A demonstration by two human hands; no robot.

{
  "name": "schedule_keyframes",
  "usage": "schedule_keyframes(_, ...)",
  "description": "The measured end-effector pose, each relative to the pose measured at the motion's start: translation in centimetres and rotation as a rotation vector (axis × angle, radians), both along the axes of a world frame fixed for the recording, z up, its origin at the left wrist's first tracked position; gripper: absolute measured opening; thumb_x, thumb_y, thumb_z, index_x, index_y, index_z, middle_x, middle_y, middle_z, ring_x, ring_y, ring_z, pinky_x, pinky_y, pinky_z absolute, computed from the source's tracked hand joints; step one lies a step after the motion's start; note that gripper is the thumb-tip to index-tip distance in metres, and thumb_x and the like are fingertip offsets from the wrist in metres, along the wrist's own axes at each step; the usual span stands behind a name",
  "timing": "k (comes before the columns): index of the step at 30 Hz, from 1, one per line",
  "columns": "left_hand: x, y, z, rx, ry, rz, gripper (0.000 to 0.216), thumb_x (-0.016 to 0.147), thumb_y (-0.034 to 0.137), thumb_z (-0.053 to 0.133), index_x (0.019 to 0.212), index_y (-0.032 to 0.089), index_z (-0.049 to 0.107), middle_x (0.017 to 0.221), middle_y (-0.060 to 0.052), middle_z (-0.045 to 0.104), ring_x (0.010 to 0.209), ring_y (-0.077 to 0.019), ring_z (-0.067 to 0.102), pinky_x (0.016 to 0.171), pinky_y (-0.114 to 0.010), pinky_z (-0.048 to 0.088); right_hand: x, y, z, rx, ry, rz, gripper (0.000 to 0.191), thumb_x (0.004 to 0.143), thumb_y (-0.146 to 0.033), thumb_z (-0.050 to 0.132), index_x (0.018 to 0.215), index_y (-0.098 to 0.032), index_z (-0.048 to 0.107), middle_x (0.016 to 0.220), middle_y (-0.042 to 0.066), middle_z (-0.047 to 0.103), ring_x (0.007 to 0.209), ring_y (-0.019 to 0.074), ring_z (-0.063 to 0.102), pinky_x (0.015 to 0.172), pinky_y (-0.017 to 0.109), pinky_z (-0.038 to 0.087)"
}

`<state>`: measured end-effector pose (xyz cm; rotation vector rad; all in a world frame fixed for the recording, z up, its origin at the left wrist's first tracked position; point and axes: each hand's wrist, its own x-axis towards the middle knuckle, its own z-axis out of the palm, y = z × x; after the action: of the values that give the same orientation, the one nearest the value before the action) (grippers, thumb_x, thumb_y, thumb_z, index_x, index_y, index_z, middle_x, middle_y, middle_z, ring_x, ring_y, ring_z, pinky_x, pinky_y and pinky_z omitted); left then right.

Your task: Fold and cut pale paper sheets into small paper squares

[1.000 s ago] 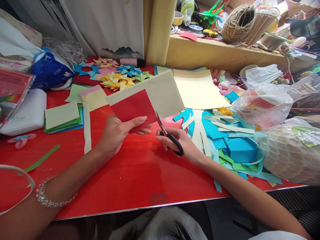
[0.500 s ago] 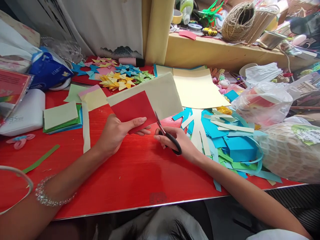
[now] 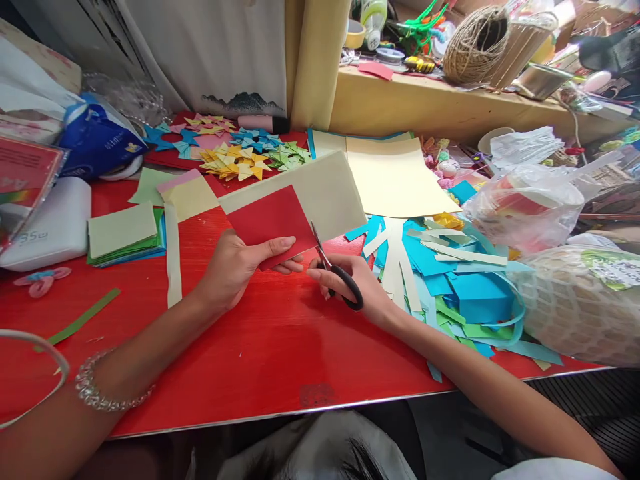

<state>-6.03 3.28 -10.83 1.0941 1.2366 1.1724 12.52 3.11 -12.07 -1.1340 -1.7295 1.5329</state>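
My left hand (image 3: 235, 267) pinches a folded sheet that is red (image 3: 267, 220) on the near face and pale cream behind, holding it tilted above the red table (image 3: 260, 347). Thumb lies on top, fingers underneath. My right hand (image 3: 357, 287) grips black-handled scissors (image 3: 335, 267), fingers through the loops. The blades point up and away at the sheet's right edge, beside my left fingertips. A beaded bracelet (image 3: 100, 393) circles my left wrist.
Blue, green and cream paper offcuts (image 3: 450, 273) pile up at right beside plastic bags (image 3: 530, 200). Folded paper stars (image 3: 240, 157) lie at the back. A stack of paper squares (image 3: 125, 233) and a white box (image 3: 45, 227) sit left. A cluttered shelf holds twine (image 3: 475, 43).
The held sheet has tipped a little lower and flatter, and the scissors have shifted slightly left along its right edge. Both arms otherwise stay in place.
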Motion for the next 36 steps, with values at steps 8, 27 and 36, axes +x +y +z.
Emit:
schedule_keyframes(8,-0.2,0.07,-0.06,-0.014,-0.009,-0.018,0.015,0.068,0.031,0.074,0.062,0.017,0.073,0.06,-0.003,0.072,0.06,-0.0203,0.07,0.064,-0.027,0.058,-0.06,-0.22,0.22,0.04,-0.032,-0.042,0.017,0.081,-0.024,0.051,0.065,-0.018,0.047,0.054,-0.005,0.042,0.052,0.0091,0.039,0.051,0.024,0.028)
schedule_keyframes(27,-0.33,0.21,-0.12,-0.113,-0.053,-0.069,0.01,0.069,0.028,0.073,0.066,0.018,0.074,0.061,-0.002,0.072,0.06,-0.016,0.07,0.062,-0.021,0.056,-0.17,0.17,-0.08,-0.009,-0.054,-0.05,0.011,0.077,-0.022,0.053,0.067,-0.017,0.055,0.053,-0.004,0.049,0.052,0.0096,0.046,0.052,0.022,0.034)
schedule_keyframes(36,-0.31,0.15,-0.03,-0.121,-0.048,-0.071,0.012,0.068,0.029,0.074,0.065,0.018,0.074,0.061,-0.003,0.072,0.062,-0.0167,0.07,0.061,-0.021,0.056,-0.28,-0.18,0.02,0.02,-0.006,-0.043,0.013,0.075,-0.016,0.048,0.063,-0.018,0.049,0.052,-0.005,0.045,0.051,0.0083,0.043,0.05,0.021,0.031)
